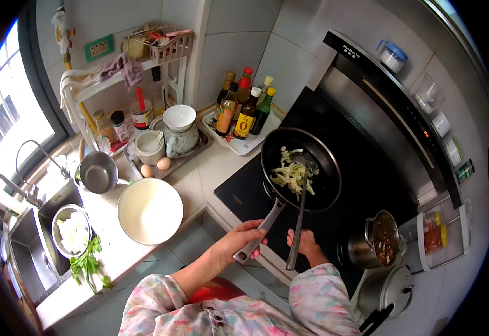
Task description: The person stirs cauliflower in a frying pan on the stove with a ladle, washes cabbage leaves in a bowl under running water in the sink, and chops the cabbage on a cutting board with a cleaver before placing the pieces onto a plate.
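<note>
My left hand (pixel 243 239) is closed around the grey handle of a dark wok (pixel 327 193), which sits on the black stove. Pale cauliflower pieces (pixel 282 178) lie in the wok. A metal spatula (pixel 301 210) rests with its head among them, its long handle leaning out over the rim toward me. My right hand (pixel 307 244) is low at the stove's front, just right of and beneath that handle. Its fingers are curled and partly hidden; what they grip, if anything, does not show.
On the left counter stand a cream bowl (pixel 150 210), a metal pot (pixel 99 172), eggs (pixel 164 163) and a bowl of white pieces (pixel 73 231) beside leafy greens (pixel 89 265). Sauce bottles (pixel 245 119) fill a tray behind. A pot of reddish food (pixel 362 251) and a pressure cooker (pixel 380 293) stand right.
</note>
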Tool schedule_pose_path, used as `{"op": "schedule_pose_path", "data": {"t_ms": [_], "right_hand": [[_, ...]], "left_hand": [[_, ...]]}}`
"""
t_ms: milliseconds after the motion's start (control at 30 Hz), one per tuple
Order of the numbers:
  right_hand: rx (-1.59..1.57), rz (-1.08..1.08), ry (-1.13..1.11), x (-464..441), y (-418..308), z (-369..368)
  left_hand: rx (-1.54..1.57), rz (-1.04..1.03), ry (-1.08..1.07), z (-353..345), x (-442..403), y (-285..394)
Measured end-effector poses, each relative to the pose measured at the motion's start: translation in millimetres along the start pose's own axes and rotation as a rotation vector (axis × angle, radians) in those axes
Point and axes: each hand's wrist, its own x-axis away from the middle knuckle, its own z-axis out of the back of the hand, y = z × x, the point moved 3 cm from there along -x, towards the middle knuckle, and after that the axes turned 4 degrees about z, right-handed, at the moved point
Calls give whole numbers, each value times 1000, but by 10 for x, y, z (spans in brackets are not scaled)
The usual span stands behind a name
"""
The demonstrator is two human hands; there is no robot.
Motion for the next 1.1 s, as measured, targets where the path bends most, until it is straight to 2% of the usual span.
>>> {"op": "schedule_pose_path", "data": {"t_ms": [67, 600, 700, 800, 900, 933, 1000, 1033, 1067, 1100], "right_hand": [[3, -7, 27, 48, 33, -55], [102, 16, 12, 55, 64, -149], [68, -41, -38, 52, 58, -134], [34, -23, 136, 67, -169, 147], [-212, -321, 403, 47, -613, 673], [-406, -461, 529, 78, -578, 590], [-1203, -606, 705, 222, -632, 731], [-1611, -666, 786, 252, -784, 964], [-1722, -669, 744, 223, -973, 1279], [-1628, -665, 624, 216, -1095, 1449]], "left_hand": [[59, -24, 11, 13, -16, -62], [-121, -39, 107, 2, 94, 54], [-131, -53, 99, -13, 116, 67], [-129, -68, 124, 38, 82, 26], [-88, -104, 176, 45, 86, 23], [-28, -126, 222, 119, 40, -20], [84, -151, 318, 387, -89, -165], [45, -201, 450, 481, -88, -210], [5, -250, 581, 566, -69, -250], [-33, -291, 711, 655, -34, -299]]}}
